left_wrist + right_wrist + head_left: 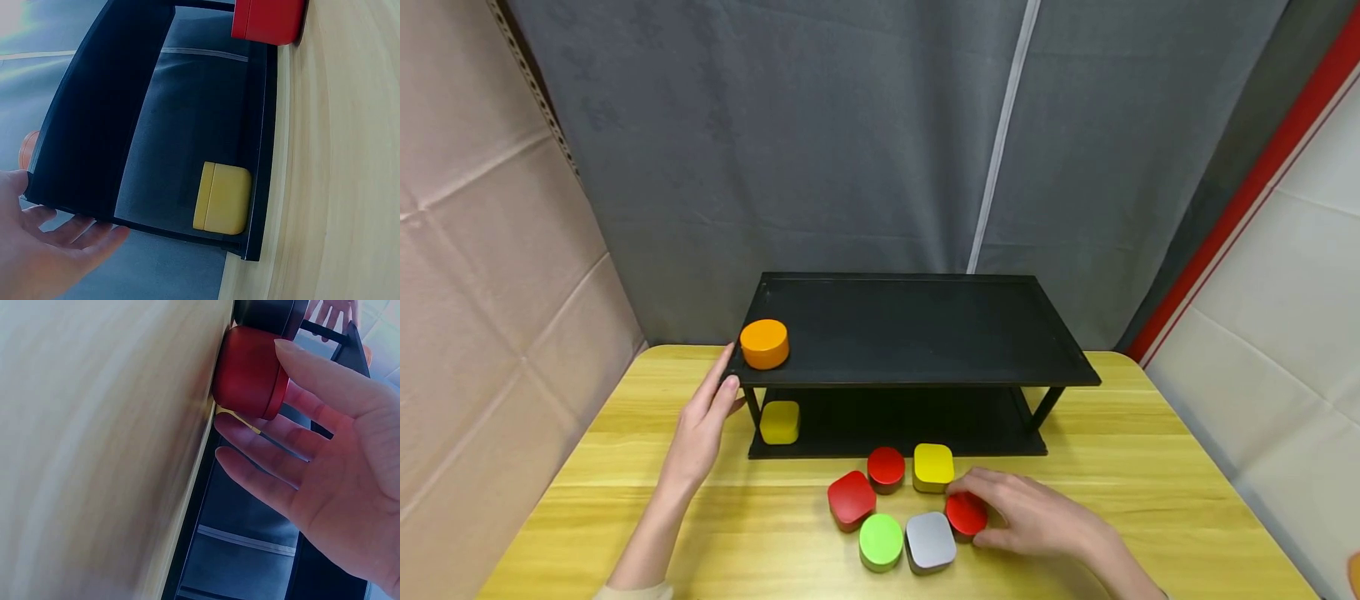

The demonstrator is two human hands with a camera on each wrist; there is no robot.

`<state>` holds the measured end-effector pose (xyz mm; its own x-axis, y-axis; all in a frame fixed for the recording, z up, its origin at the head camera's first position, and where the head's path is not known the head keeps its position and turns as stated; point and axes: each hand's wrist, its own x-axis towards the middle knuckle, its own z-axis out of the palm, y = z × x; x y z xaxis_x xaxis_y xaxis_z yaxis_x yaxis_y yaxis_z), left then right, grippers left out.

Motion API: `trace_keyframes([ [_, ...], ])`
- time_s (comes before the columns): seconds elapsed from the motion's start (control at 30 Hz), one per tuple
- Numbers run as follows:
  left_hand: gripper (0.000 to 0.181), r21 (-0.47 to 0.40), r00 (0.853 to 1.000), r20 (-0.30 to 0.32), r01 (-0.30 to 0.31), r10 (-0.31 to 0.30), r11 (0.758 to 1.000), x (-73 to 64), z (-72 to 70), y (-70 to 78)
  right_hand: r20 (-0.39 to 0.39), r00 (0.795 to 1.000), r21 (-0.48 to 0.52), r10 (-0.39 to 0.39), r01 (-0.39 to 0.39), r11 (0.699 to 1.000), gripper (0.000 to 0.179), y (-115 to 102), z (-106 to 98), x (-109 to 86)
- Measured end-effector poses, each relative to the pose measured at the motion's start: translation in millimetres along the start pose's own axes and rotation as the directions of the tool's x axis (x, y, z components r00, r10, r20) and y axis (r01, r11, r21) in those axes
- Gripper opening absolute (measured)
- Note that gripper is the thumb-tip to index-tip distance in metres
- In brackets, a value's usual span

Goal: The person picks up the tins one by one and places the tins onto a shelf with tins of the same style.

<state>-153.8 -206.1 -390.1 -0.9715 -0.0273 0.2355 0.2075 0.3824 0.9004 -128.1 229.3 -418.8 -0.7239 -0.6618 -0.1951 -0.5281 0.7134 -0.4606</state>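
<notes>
A black two-tier shelf [917, 333] stands on the table, with an orange round tin [764, 345] on its upper tier and a yellow square tin [780, 423] on the lower one, both at the left end. My left hand [698, 429] grips the upper tier's front left corner, thumb at the front and fingers along the side. In front of the shelf, my right hand [1030, 512] holds a red round tin [250, 372] between thumb and fingers. That tin stands beside a grey square tin [931, 542] and near a second yellow square tin [933, 467].
Left of the right hand stand another red round tin [886, 469], a red square tin [852, 500] and a green round tin [881, 542]. A grey curtain [850, 150] hangs behind the wooden table [760, 533]. Pale cloth walls flank both sides.
</notes>
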Motion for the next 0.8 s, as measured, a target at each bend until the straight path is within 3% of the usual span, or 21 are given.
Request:
trace_keyframes([
  [0.53, 0.054, -0.027, 1.0, 0.021, 0.015, -0.014, 1.0, 1.2, -1.7, -1.7, -0.006, 1.0, -0.018, 0.01, -0.01, 1.0, 0.048, 0.6, 0.9, -1.0],
  [0.8, 0.053, -0.061, 0.999, 0.034, -0.005, 0.007, 0.998, 2.1, -3.1, -5.4, -0.018, 1.0, -0.035, 0.008, -0.009, 0.999, 0.049, 0.2, -0.1, -2.4],
])
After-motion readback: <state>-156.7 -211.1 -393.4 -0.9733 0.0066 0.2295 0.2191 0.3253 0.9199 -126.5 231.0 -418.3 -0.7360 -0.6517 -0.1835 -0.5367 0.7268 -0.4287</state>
